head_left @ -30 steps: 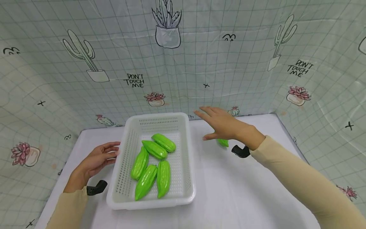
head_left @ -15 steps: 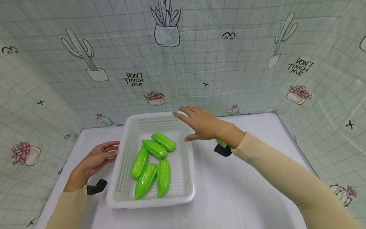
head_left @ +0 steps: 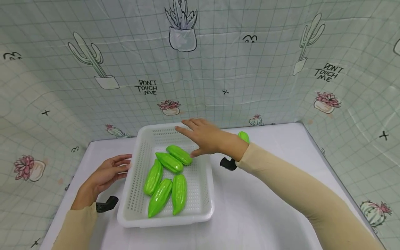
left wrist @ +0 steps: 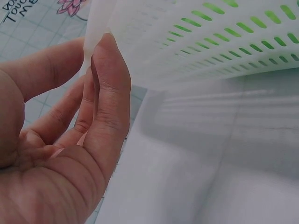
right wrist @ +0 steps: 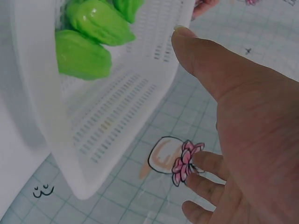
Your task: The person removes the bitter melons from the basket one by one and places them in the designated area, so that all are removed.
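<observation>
A white perforated plastic basket (head_left: 165,223) stands on the table. Inside lie several glossy, ridged green bitter melons (head_left: 179,194), which look like models. My left hand (head_left: 104,175) is at the basket's left side, its fingertips touching the rim, as the left wrist view also shows. Over the basket's far right corner hovers my right hand (head_left: 206,137), fingers spread and nothing in them. The right wrist view shows its thumb (right wrist: 201,56) near the rim. Another bitter melon (head_left: 243,136) lies on the table behind my right wrist, partly hidden by it.
White cloth covers the table (head_left: 262,208). Grid-patterned fabric (head_left: 218,62) with cactus drawings hangs behind and on both sides. A small black wrist camera mount (head_left: 228,163) juts out below my right wrist, and another mount (head_left: 107,204) from the left.
My right hand has moved left from beside the basket to over its far right corner. The bitter melon on the table shows from behind the wrist. My left hand has stayed in place.
</observation>
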Available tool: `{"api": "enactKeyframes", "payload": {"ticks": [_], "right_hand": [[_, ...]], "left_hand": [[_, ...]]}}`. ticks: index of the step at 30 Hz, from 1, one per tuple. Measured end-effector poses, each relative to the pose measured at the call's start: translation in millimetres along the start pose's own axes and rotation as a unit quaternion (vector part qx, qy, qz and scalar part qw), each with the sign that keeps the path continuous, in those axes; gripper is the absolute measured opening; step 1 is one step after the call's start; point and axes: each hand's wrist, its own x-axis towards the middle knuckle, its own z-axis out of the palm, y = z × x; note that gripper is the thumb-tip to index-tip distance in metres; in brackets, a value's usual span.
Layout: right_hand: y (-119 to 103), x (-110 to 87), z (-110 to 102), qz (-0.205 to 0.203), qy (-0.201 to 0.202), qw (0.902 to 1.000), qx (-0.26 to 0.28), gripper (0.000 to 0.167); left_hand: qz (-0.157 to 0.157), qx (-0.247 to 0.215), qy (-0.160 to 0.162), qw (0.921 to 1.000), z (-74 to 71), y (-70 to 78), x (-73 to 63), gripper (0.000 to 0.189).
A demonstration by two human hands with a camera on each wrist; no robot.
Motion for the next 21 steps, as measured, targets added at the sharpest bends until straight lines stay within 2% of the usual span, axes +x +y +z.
{"api": "enactKeyframes", "payload": {"ticks": [21], "right_hand": [[-24,53.8,24,0.016,-0.078,0.9965,0.026,0.108]], "left_hand": [[-0.002,-0.012,0.007,0.9999,1.3,2.2,-1.8,0.066]]}}
